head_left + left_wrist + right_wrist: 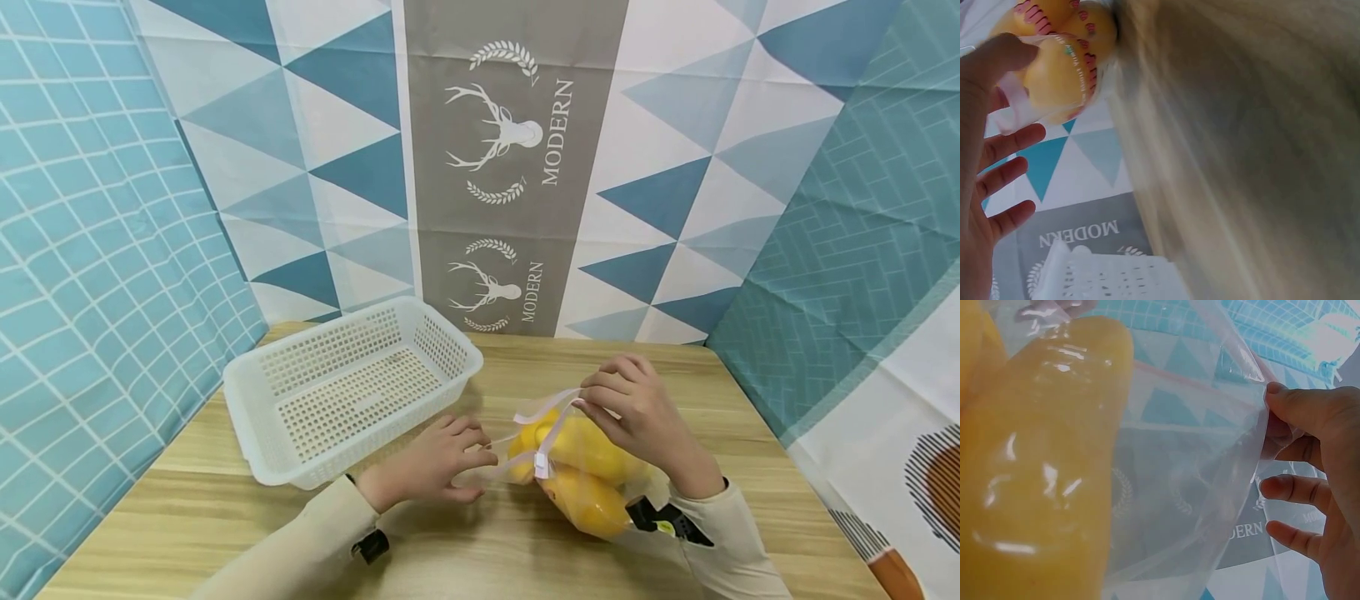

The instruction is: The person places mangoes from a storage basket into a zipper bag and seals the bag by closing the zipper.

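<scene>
A clear zip bag point(567, 467) with a white slider point(542, 465) lies on the table and holds several smooth yellow fruits point(592, 500), mango-like in shape. My right hand point(641, 412) pinches the rim of the bag's mouth between thumb and forefinger; in the right wrist view the other fingers point(1297, 487) are spread apart. At the opposite side of the mouth is my left hand point(431, 462), its thumb and fingers apart around the rim. In the left wrist view the left thumb point(1007, 56) overlaps the bag, which bears red print.
A white perforated plastic basket point(247, 408) stands on the wooden table point(172, 500) at the left, just beyond my left hand. Patterned sheets point(517, 208) hang behind the table and at both sides. Dark straps sit on both wrists.
</scene>
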A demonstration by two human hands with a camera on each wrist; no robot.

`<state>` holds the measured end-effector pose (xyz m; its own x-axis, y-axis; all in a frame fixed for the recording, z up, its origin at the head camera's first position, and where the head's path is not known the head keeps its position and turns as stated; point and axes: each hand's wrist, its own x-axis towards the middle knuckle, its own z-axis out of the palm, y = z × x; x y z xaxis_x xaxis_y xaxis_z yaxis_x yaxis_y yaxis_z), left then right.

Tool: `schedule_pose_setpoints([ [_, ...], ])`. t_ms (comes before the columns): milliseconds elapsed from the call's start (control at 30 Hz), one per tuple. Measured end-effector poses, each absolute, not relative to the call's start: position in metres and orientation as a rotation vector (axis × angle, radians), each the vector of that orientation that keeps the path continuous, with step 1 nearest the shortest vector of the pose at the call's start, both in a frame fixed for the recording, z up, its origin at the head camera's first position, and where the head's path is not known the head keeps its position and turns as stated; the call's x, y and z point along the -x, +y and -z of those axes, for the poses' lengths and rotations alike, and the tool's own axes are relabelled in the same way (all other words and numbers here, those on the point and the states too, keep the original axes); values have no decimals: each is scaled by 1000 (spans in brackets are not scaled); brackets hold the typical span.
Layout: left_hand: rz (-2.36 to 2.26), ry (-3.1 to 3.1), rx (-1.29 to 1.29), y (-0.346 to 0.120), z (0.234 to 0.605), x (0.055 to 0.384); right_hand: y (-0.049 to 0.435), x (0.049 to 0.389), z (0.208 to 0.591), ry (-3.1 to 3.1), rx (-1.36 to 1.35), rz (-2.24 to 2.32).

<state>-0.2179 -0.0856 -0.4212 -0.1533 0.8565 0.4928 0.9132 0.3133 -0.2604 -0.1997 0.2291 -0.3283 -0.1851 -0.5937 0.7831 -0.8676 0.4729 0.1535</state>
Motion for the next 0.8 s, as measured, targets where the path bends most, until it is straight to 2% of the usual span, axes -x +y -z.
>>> schedule_pose_setpoints([
  [800, 119, -1968, 1522, -82, 429, 220, 230, 201, 327, -1853, -1225, -433],
])
